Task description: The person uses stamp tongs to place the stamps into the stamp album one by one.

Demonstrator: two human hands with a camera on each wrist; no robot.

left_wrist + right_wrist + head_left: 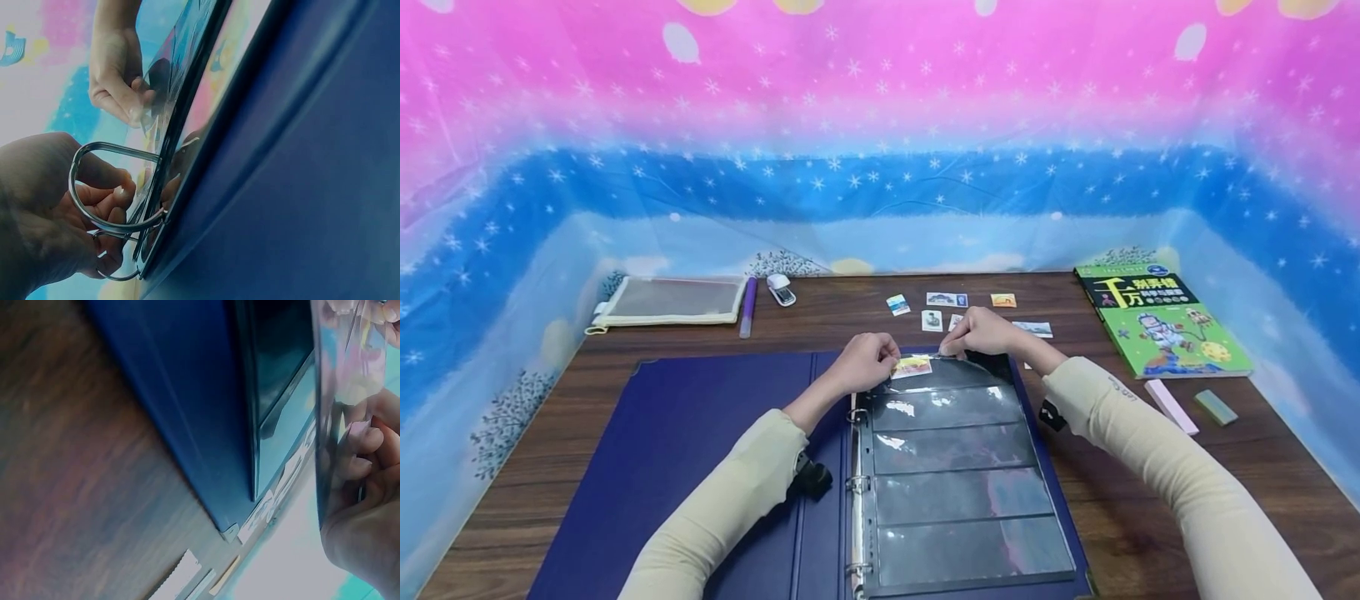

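Stamp [913, 367] pinched in left hand [869, 363], distinct only from head view; right hand [983, 333] pinching clear film [958, 372].

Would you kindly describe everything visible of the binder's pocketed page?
The dark pocketed page has five rows of glossy, plastic-looking pockets. It lies at right in the open binder, its punched left edge at metal rings. The right hand pinches lifted clear film at its top; the left hand holds a stamp there.
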